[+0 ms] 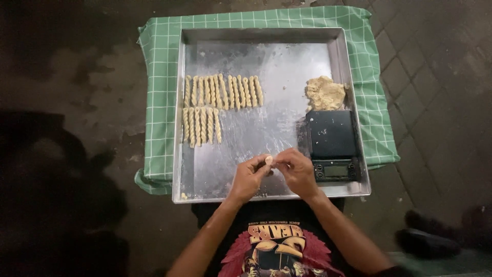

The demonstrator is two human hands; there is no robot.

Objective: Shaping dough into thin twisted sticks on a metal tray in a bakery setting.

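Note:
A small pale piece of dough (pixel 268 160) is pinched between the fingertips of both hands above the near part of a large metal tray (pixel 266 128). My left hand (pixel 251 177) and my right hand (pixel 296 172) meet at this piece. Two rows of twisted dough sticks (pixel 218 100) lie on the tray's left half, farther from me. At the tray's right side a lump of raw dough (pixel 324 94) rests just beyond a black digital scale (pixel 333 144), which is close to my right hand.
The tray sits on a green checked cloth (pixel 159 46) over a small table. Dark wet ground lies to the left and paving bricks to the right. Dark shoes (pixel 430 238) stand at the lower right.

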